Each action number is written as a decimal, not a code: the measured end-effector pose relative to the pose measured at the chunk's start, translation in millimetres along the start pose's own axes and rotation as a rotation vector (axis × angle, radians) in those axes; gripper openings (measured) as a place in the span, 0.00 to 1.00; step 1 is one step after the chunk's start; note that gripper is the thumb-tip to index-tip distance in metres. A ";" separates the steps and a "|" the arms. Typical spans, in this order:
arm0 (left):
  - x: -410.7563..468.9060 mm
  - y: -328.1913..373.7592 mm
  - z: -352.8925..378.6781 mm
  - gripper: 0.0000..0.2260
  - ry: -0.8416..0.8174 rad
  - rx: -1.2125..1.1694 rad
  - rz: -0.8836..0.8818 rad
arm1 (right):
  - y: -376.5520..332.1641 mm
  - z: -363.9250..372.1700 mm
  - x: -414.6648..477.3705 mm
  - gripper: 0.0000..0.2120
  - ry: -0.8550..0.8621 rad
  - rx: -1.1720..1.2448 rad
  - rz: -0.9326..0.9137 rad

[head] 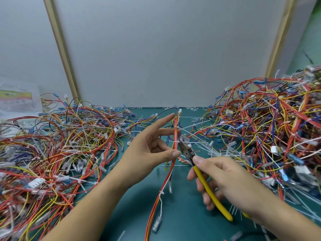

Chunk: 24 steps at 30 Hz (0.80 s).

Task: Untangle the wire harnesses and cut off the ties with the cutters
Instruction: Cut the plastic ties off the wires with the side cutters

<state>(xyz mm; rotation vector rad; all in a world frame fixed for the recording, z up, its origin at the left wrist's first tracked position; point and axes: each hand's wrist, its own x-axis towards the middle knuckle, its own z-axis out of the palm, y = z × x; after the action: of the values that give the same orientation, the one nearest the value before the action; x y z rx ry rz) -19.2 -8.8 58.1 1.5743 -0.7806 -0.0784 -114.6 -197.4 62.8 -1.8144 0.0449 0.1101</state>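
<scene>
My left hand (152,145) pinches a wire harness (175,134) of red, orange and yellow wires between thumb and a finger, with the other fingers stretched out. The harness hangs upright over the green mat (182,214), and its lower end trails toward me. White ties (176,142) wrap around it. My right hand (224,178) grips yellow-handled cutters (206,185). Their jaws sit at the harness next to a white tie, just right of my left thumb.
A big tangle of coloured harnesses (57,145) covers the left of the mat, and a higher heap (271,126) fills the right. Cut white tie scraps (205,146) lie between them. A grey wall panel (165,49) stands behind. A plastic bag (17,100) sits far left.
</scene>
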 end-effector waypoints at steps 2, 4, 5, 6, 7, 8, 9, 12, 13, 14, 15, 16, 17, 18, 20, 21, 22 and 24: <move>0.1 0.2 0.0 0.35 -0.002 0.001 0.002 | 0.7 0.1 0.1 0.26 -0.003 0.001 -0.007; 0.0 0.6 0.2 0.35 -0.001 0.001 -0.001 | 1.3 -0.3 -0.1 0.26 -0.004 0.002 -0.012; 0.0 0.8 0.2 0.35 -0.001 0.001 -0.001 | 1.4 -0.6 0.0 0.26 -0.006 0.003 -0.013; -0.3 0.9 0.2 0.35 -0.001 0.002 -0.001 | 1.4 -0.9 -0.1 0.26 -0.008 0.002 -0.014; -0.3 1.0 0.2 0.35 -0.001 0.005 0.000 | 1.3 -1.0 -0.4 0.26 -0.011 -0.001 -0.017; -0.4 1.0 0.1 0.36 0.000 0.006 0.000 | 0.9 -1.1 -0.6 0.26 -0.012 -0.005 -0.021; -0.6 0.9 0.1 0.36 0.001 0.005 -0.001 | 0.6 -1.2 -0.9 0.26 -0.013 -0.009 -0.026; -0.5 0.9 0.7 0.36 -0.007 0.008 0.000 | -0.5 -1.2 -2.5 0.25 -0.013 -0.015 -0.044; -0.3 0.8 0.7 0.36 -0.009 0.012 0.001 | -0.6 -1.2 -3.1 0.25 -0.012 -0.012 -0.047; -0.3 0.8 0.5 0.36 -0.007 0.016 0.000 | -0.5 -1.2 -3.8 0.24 -0.010 -0.004 -0.051; -0.3 0.8 -0.1 0.36 -0.001 0.021 -0.003 | -0.3 -1.2 -4.1 0.24 -0.007 0.011 -0.055; -0.5 1.1 -0.7 0.35 0.009 0.025 -0.007 | -0.1 -1.1 -4.3 0.24 0.002 0.031 -0.061; -0.5 1.3 -1.3 0.35 0.019 0.028 -0.011 | -0.4 -1.4 -4.1 0.24 0.016 0.053 -0.070; -0.7 1.4 -1.7 0.35 0.027 0.031 -0.014 | -1.0 -1.5 -3.5 0.24 0.038 0.073 -0.083; -0.7 1.5 -1.9 0.34 0.033 0.030 -0.021 | -1.8 -2.2 -1.3 0.23 0.104 0.109 -0.124; -0.6 1.7 -1.5 0.33 0.029 0.028 -0.026 | -1.0 -3.1 0.0 0.22 0.151 0.122 -0.156; -0.5 2.0 -1.2 0.31 0.023 0.029 -0.033 | 0.3 -4.8 1.1 0.22 0.204 0.123 -0.192; -0.4 2.9 0.1 0.28 0.007 0.040 -0.058 | 3.5 -8.3 3.2 0.19 0.303 0.116 -0.250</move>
<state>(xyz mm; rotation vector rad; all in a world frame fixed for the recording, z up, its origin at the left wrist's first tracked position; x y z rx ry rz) -20.8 -8.5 60.6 1.6350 -0.7348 -0.0996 -111.3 -206.2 61.0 -1.6922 0.0378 -0.3382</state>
